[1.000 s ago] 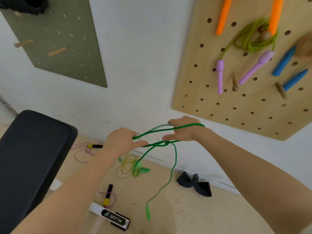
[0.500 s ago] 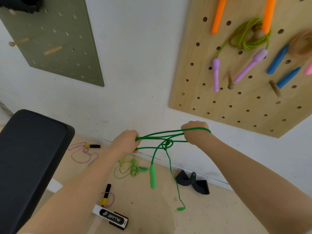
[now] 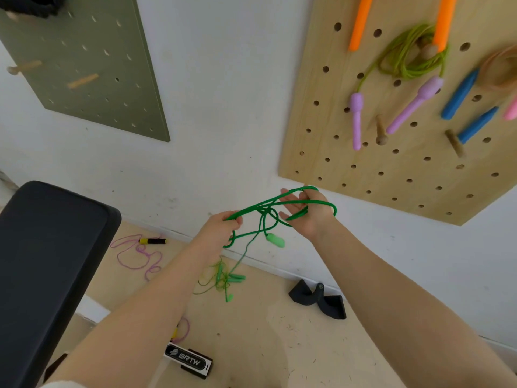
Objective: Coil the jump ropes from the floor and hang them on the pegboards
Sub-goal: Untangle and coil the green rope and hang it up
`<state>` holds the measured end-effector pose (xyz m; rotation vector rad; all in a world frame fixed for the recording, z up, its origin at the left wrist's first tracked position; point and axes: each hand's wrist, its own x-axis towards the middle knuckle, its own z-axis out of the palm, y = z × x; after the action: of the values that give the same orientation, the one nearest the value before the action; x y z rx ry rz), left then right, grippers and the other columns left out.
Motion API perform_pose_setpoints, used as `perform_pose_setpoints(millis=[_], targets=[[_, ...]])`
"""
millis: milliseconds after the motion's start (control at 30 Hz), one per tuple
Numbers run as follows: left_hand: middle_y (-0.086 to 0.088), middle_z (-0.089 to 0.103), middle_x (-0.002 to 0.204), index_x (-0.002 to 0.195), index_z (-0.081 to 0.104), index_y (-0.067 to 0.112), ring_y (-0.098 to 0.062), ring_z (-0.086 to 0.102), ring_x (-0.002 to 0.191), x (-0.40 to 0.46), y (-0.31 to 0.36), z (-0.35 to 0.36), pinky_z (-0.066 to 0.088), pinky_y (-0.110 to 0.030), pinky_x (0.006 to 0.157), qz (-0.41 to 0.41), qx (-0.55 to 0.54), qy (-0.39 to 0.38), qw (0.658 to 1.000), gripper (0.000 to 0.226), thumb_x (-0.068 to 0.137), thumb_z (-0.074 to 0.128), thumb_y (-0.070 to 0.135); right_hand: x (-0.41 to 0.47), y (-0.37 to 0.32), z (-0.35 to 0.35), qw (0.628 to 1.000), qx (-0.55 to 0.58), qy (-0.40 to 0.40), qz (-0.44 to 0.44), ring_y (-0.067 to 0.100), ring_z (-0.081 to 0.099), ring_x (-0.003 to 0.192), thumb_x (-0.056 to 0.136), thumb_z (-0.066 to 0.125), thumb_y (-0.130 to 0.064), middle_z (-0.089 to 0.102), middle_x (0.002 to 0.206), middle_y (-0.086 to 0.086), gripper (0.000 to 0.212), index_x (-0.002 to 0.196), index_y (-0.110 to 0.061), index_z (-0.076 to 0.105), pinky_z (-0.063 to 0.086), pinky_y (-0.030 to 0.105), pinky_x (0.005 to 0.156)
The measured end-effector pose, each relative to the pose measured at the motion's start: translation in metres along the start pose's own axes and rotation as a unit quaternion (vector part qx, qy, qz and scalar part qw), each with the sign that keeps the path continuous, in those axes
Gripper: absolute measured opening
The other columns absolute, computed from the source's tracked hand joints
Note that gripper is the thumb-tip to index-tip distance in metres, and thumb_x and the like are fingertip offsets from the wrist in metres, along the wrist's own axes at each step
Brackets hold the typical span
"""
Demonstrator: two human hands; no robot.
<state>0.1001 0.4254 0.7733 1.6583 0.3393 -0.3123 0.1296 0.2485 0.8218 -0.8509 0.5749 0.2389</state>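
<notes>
Green rope (image 3: 277,204): right hand (image 3: 306,212) now spread apart, left hand (image 3: 221,228) stays clamped.

The left hand (image 3: 222,226) pinches one end of the green jump rope (image 3: 268,211) loops; the right hand (image 3: 306,212), fingers spread, has the loops wrapped around it. A green handle (image 3: 275,240) dangles between them. Below on the floor (image 3: 265,331) lie a second green rope (image 3: 223,278) and a purple rope (image 3: 137,256).
</notes>
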Motion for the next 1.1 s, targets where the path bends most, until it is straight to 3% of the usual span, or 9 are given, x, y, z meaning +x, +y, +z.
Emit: perform_pose_setpoints(millis=[167,300,400,500,567,700,933,1033,1100], targets=[[-0.002,0.046,0.057,0.073,0.053,0.010,-0.015,0.054,0.055,-0.012,0.003,-0.012,0.052,-0.028,0.079,0.015,-0.351,-0.125,0.928,0.019,0.092,0.048,0.007,0.005,-0.009,0.001,0.997,0.053,0.034,-0.051,0.020,0.054,0.093,0.097,0.041,-0.021,0.055,0.095,0.004,0.033,0.064,-0.016,0.037,0.037,0.038,0.099],[0.004,0.033,0.054,0.078,0.054,0.015,-0.010,0.032,0.042,-0.012,0.003,-0.022,0.036,-0.020,0.044,0.063,0.088,-0.052,0.993,0.012,0.087,0.062,0.015,0.005,-0.022,-0.001,0.994,0.083,0.009,-0.073,0.015,0.048,0.061,0.096,0.046,-0.031,0.051,0.074,0.000,0.025,0.077,-0.015,0.050,0.049,0.037,0.071],[0.004,0.044,0.062,0.078,0.052,0.018,-0.015,0.043,0.056,-0.005,-0.001,-0.027,0.031,-0.024,0.047,0.133,0.369,0.016,0.920,0.020,0.080,0.070,0.027,0.008,-0.023,-0.006,0.959,-0.205,0.031,-0.192,0.015,0.055,0.070,0.095,0.051,-0.021,0.059,0.097,0.000,0.028,0.123,-0.021,0.055,0.051,0.028,0.061],[0.003,0.047,0.062,0.074,0.050,0.016,-0.015,0.045,0.058,0.002,-0.015,-0.039,0.032,-0.026,0.051,0.138,0.433,0.045,0.890,0.030,0.081,0.066,0.040,0.016,-0.030,-0.027,0.597,-0.722,0.023,-0.348,0.030,0.049,0.111,0.090,0.059,-0.032,0.049,0.123,0.013,0.056,0.140,-0.020,0.039,0.045,0.035,0.088],[0.000,0.045,0.057,0.064,0.048,0.014,-0.015,0.042,0.053,0.007,-0.023,-0.046,0.028,-0.027,0.049,0.086,0.411,0.058,0.905,0.035,0.089,0.057,0.037,0.016,-0.034,-0.036,0.495,-0.817,-0.001,-0.296,0.032,0.047,0.111,0.087,0.061,-0.036,0.049,0.118,0.011,0.058,0.138,-0.019,0.040,0.042,0.034,0.088],[0.004,0.031,0.041,0.059,0.047,0.013,-0.008,0.025,0.030,0.010,-0.018,-0.042,0.023,-0.019,0.039,-0.062,-0.052,0.067,0.995,0.037,0.095,0.050,0.025,0.008,-0.026,-0.035,0.593,-0.788,-0.114,-0.117,0.022,0.056,0.093,0.094,0.050,-0.022,0.062,0.108,0.008,0.023,0.110,-0.014,0.063,0.041,0.027,0.072],[0.009,0.025,0.045,0.088,0.060,0.016,-0.003,0.017,0.030,-0.014,0.036,-0.022,0.022,-0.015,0.033,0.008,-0.271,-0.093,0.958,0.024,0.099,0.040,0.024,0.002,-0.015,-0.032,0.430,-0.899,-0.071,0.048,0.028,0.041,0.131,0.086,0.041,-0.067,0.034,0.149,0.014,0.093,0.151,-0.011,0.006,0.035,0.037,0.103],[0.006,0.039,0.053,0.111,0.059,0.028,-0.003,0.019,0.032,-0.003,0.038,-0.036,0.021,-0.015,0.032,0.015,-0.275,-0.071,0.959,0.020,0.098,0.044,0.025,-0.007,-0.025,-0.038,0.454,-0.868,-0.088,0.182,0.018,0.061,0.066,0.079,0.025,-0.081,0.069,0.084,0.005,0.094,0.139,-0.010,0.039,0.044,0.029,0.082],[0.003,0.045,0.059,0.116,0.058,0.028,-0.004,0.022,0.036,0.008,0.027,-0.046,0.020,-0.015,0.033,0.009,-0.204,-0.023,0.979,0.022,0.096,0.051,0.024,-0.005,-0.036,-0.046,0.538,-0.792,-0.164,0.237,0.012,0.027,0.039,0.080,0.027,-0.080,0.041,0.047,-0.005,0.085,0.102,-0.009,0.068,0.028,0.023,0.060]])
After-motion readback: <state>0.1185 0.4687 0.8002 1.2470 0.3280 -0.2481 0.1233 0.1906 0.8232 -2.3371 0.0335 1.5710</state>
